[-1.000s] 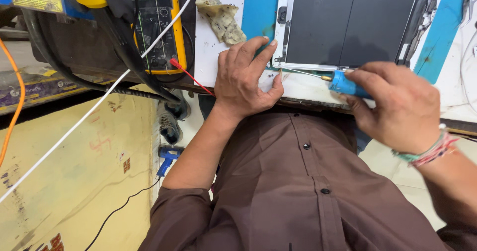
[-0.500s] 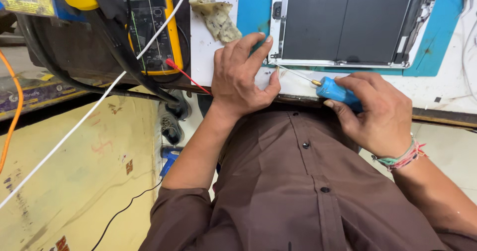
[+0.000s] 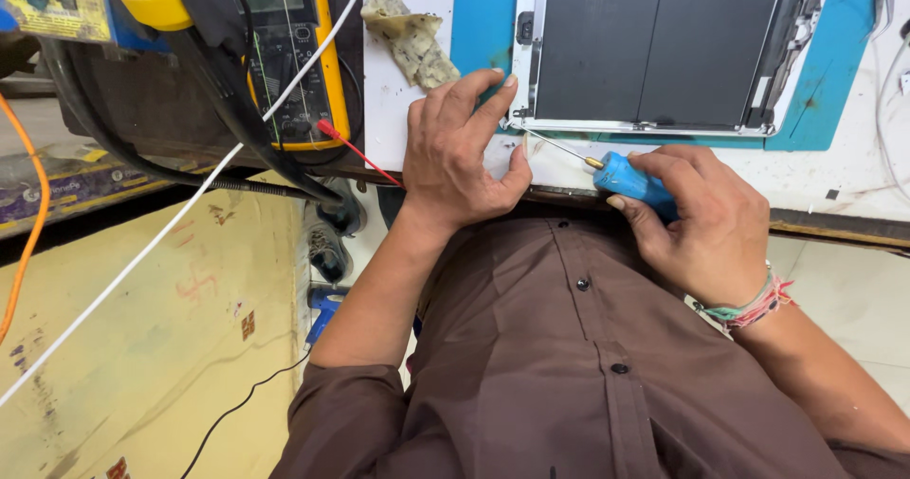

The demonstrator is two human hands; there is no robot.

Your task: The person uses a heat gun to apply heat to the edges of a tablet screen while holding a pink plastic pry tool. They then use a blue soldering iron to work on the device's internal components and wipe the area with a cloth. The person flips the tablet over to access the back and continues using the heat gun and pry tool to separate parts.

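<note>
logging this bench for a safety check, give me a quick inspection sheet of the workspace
surface: white bench top with a blue mat under the device
job's things: opened device, dark panels showing; blue-handled screwdriver, tip at the device's lower left edge
clutter: crumpled cloth on the bench
hands: left hand presses at the device's corner; right hand grips the screwdriver
cables: white cable, orange cable, red probe, black lead on the floor
surroundings: yellow multimeter, shoes on the floor
</note>
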